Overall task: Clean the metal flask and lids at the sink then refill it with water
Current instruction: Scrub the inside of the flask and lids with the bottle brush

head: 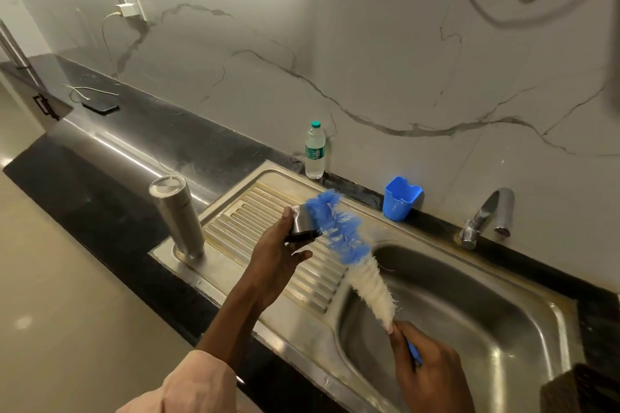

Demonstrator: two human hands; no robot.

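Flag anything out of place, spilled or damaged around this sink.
Nothing looks spilled or broken. The metal flask stands upside down on the drainboard, apparently deliberately. The left hand holds a lid against the bottle brush, gripped by the right hand.

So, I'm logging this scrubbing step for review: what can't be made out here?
- Head view: steel lid mostly hidden by left hand and blue-and-white bottle brush.
- Brush handle: covered by right hand.
- Plastic water bottle label: too small.
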